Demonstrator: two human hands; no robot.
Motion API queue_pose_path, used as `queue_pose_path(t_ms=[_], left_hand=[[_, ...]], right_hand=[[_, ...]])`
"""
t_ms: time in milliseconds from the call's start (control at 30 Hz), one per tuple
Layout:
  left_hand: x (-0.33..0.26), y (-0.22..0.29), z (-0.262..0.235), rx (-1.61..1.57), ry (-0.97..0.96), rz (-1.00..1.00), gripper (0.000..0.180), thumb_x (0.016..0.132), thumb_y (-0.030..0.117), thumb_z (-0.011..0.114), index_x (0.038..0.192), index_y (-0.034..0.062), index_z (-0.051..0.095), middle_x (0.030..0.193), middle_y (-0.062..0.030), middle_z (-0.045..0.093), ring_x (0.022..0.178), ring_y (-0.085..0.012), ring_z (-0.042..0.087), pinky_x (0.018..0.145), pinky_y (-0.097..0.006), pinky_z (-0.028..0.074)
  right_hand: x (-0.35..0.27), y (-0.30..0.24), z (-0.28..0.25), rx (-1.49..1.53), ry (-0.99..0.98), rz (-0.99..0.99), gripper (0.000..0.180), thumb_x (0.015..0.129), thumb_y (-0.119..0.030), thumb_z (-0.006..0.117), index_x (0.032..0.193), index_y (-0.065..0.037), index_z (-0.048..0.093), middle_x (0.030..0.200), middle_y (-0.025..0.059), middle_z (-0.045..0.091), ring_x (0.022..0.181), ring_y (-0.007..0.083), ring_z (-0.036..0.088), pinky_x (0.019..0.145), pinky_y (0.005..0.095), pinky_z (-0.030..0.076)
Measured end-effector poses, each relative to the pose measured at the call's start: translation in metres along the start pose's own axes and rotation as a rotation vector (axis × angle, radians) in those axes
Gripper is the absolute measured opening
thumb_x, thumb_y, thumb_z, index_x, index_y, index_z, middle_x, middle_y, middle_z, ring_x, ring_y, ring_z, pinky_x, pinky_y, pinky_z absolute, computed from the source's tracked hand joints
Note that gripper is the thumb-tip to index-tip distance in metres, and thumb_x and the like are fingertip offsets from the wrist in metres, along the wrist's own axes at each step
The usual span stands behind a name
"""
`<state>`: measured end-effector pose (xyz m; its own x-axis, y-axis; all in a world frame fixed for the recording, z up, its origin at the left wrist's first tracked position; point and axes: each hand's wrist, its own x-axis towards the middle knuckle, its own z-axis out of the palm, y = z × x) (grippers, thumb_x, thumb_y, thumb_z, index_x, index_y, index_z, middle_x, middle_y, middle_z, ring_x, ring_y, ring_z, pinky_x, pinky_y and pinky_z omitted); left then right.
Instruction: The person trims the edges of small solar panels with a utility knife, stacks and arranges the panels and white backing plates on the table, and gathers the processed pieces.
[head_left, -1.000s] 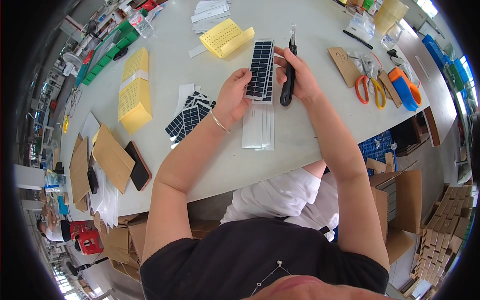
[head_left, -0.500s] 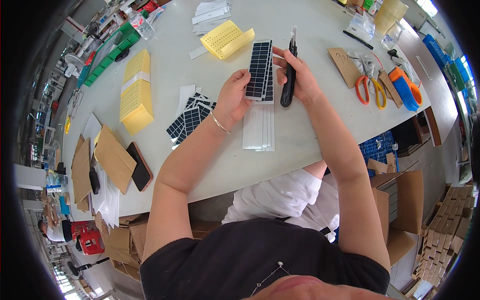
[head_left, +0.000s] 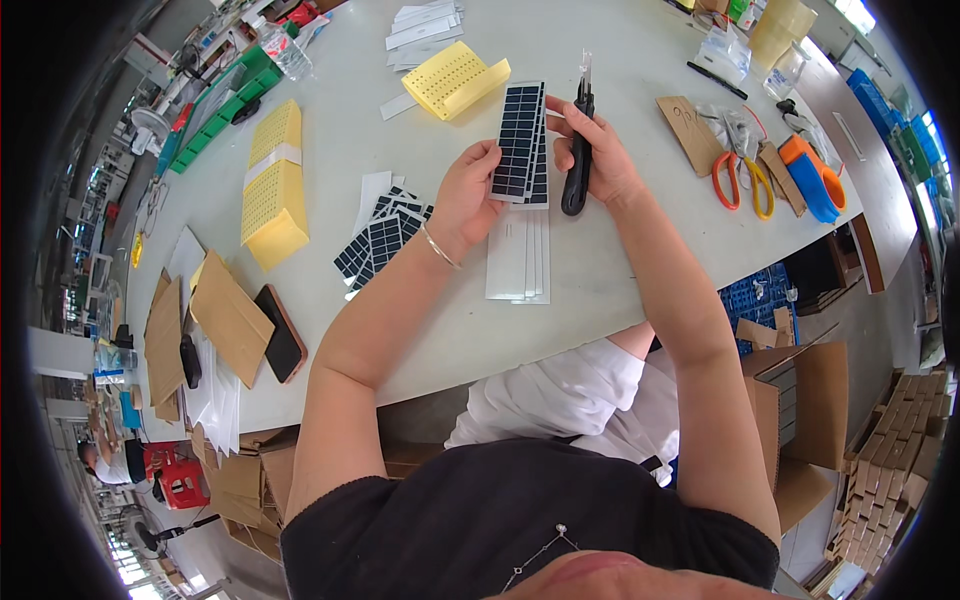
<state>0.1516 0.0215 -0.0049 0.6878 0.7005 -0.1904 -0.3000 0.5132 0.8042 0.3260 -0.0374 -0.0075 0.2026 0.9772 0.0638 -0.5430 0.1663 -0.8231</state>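
Note:
My left hand (head_left: 470, 190) pinches a few white-edged sheets of black rectangular stickers (head_left: 520, 140), held up in overlapping layers. In my right hand (head_left: 600, 155) is a black utility knife (head_left: 578, 170), its clear-looking tip pointing away from me. The fingertips of that hand come close to the sheets' right edge; whether they touch it I cannot tell. Under the held sheets lie several white strips (head_left: 515, 262) on the table. More black sticker sheets (head_left: 384, 240) are fanned out on the table left of my left wrist.
Yellow perforated cards (head_left: 452, 80) lie beyond my hands, and a banded yellow stack (head_left: 272, 185) is to the left. Cardboard pieces (head_left: 230, 318) and a phone (head_left: 283, 333) sit near left. Scissors (head_left: 742, 180) and a blue-orange tape dispenser (head_left: 815, 182) lie at right.

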Motion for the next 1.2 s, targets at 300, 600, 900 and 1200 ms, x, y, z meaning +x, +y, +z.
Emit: queue_pose_path(t_ms=[300, 600, 900, 1200], left_hand=[[0.0006, -0.0003, -0.0016, 0.012, -0.008, 0.001, 0.022, 0.095, 0.015, 0.04, 0.112, 0.0022, 0.048, 0.099, -0.0043, 0.06, 0.086, -0.0129, 0.061, 0.076, -0.028, 0.052], [-0.0015, 0.0001, 0.0009, -0.009, -0.015, -0.001, 0.023, 0.095, 0.015, 0.04, 0.112, 0.0018, 0.047, 0.1, -0.0049, 0.06, 0.088, -0.0133, 0.061, 0.078, -0.029, 0.051], [0.002, -0.0015, -0.0027, -0.011, -0.023, 0.009, 0.022, 0.095, 0.014, 0.04, 0.111, 0.0013, 0.048, 0.1, -0.0054, 0.06, 0.088, -0.0134, 0.061, 0.079, -0.028, 0.051], [0.004, -0.0028, -0.0057, -0.015, -0.028, 0.005, 0.024, 0.095, 0.014, 0.04, 0.112, 0.0005, 0.048, 0.099, -0.0057, 0.061, 0.088, -0.0133, 0.061, 0.078, -0.027, 0.05]], right_hand=[[0.0017, 0.0019, -0.0013, 0.001, 0.017, -0.005, 0.055, 0.082, -0.031, 0.065, 0.122, 0.003, 0.047, 0.1, 0.0115, 0.055, 0.05, 0.009, 0.049, 0.047, 0.0227, 0.043], [0.0025, 0.0033, -0.0039, 0.01, 0.025, -0.007, 0.056, 0.082, -0.03, 0.065, 0.121, 0.004, 0.046, 0.099, 0.0122, 0.055, 0.05, 0.0093, 0.049, 0.046, 0.0221, 0.043], [0.0029, 0.0026, -0.0028, 0.019, 0.035, -0.004, 0.055, 0.082, -0.029, 0.065, 0.121, 0.004, 0.047, 0.096, 0.0116, 0.056, 0.05, 0.01, 0.05, 0.045, 0.0222, 0.042], [0.0028, 0.0025, -0.0037, 0.023, 0.034, -0.002, 0.053, 0.082, -0.028, 0.065, 0.12, 0.005, 0.047, 0.097, 0.0122, 0.057, 0.05, 0.0105, 0.05, 0.045, 0.0225, 0.042]])
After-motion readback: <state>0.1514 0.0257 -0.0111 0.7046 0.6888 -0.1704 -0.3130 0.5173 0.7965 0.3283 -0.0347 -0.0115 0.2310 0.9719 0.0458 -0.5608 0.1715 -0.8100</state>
